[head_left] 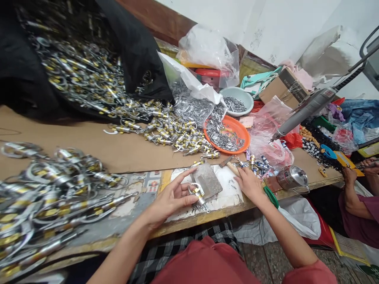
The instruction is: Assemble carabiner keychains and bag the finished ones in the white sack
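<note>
My left hand (174, 196) pinches a small silver-and-gold metal clasp (200, 198) with a curved hook, between thumb and fingers. The clasp is over the near left edge of a flat grey metal block (211, 182) on the bench; I cannot tell whether they touch. My right hand (249, 184) is closed around the wooden handle of a hammer (233, 169). Its dark head points left, beyond the right side of the block. A few tiny metal bits (232, 184) lie on the white surface between the block and my right hand.
Heaps of similar clasps lie to the left (50, 197) and behind (174, 130). An orange dish (248, 139) and a grey bowl (250, 103) hold small metal parts. A power screwdriver (304, 112) hangs at the right. A metal mug (291, 177) stands near another person's hands (351, 177).
</note>
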Motion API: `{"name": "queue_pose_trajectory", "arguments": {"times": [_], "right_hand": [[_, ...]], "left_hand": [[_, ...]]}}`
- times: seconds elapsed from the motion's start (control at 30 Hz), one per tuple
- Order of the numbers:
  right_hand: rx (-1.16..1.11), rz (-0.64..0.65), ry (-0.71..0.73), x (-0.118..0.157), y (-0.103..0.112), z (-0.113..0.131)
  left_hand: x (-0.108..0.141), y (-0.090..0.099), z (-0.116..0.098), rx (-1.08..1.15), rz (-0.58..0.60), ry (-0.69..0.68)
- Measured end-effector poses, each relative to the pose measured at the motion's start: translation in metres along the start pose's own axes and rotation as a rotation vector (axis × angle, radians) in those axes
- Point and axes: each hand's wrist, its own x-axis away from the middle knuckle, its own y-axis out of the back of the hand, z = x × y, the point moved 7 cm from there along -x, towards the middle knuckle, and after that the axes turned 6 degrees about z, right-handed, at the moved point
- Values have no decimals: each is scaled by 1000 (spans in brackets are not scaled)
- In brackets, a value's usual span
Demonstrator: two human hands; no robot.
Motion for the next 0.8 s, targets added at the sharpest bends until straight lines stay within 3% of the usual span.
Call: {"name": "queue_pose_trajectory", "arguments": {"times": [0.07, 0.1, 0.2, 0.3, 0.37, 0.47, 0.63, 0.8], "right_hand": [[19, 153, -75, 1, -10, -13], [3, 170, -84, 3, -10, -14], [-133, 63, -5, 18, 8, 1], [-274, -49, 213, 41, 37, 33], [-270, -74, 336, 53, 51, 52], [-243, -160, 407, 62, 65, 67], [-104, -40, 431, 57, 50, 76], [-155, -82, 377, 53, 54, 77]], "left_hand": [[0, 0, -1, -4, -5, 0], [0, -1, -1, -5, -5, 2], [0, -2, -2, -9, 4, -4], [0, -3, -4, -6, 8, -17], [0, -2, -4, -3, 0, -7], [0, -2, -3, 4, -10, -2], [-1, -4, -5, 41, -10, -22], [-1, -3, -6, 40, 1, -19]]}}
